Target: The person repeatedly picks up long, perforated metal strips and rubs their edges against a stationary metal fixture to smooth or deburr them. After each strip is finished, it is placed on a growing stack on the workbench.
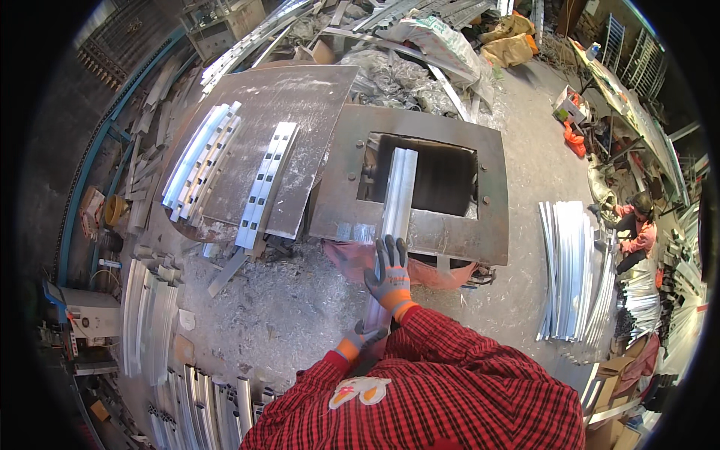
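A long silver aluminium profile points away from my body, its far end over the rectangular opening of a steel plate frame. My right hand, in a grey and orange glove, lies on top of the profile near the frame's front edge, fingers stretched forward and thumb out to the left. Closer to my body, my left hand, gloved alike, is closed around the profile's near part. Its fingertips are partly hidden. Left of the frame, a profile with square cut-outs lies on a brown board.
More notched profiles lie on the board's left side. Bundles of profiles stand on the floor at left and right. A person crouches at the right. Plastic scrap and sacks are heaped behind the frame.
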`<state>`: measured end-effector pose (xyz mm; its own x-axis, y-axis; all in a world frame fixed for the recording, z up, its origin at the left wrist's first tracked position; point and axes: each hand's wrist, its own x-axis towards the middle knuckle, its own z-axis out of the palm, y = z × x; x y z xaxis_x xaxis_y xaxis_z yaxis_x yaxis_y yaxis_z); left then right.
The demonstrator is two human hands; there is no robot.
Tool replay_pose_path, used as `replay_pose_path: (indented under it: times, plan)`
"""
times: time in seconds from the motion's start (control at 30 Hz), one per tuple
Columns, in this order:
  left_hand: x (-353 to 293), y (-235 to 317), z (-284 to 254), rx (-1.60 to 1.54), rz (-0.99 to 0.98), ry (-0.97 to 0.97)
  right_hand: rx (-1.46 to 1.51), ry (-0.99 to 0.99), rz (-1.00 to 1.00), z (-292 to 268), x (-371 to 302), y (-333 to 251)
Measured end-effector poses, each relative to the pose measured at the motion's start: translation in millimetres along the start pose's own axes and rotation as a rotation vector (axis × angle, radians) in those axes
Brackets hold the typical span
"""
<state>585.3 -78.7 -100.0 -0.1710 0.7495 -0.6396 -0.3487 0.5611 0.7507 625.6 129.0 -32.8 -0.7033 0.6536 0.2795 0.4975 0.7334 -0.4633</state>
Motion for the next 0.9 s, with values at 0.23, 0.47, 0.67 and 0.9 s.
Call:
replay_pose_path:
  times: [0.23,0.47,0.67,0.9]
  plan:
    - [-28.4,67.1,-1.0,0.196,-0.092,-0.21,0.595,0.353,-0.021,-21.1,10.8,14.0]
    - [72.3,109.5,-2.1,1.03,0.937,0.034,0.802,0.319,0.104,-21.6,110.8,68.6]
    - [117.7,260.0,36.0,0.252,0.154,0.069,0.069,0.021,0.485,-67.3,214.7,63.0]
    - [149.0,137.6,14.2,0.065,0.316,-0.028,0.261,-0.019,0.52,-30.3,152.2,46.0]
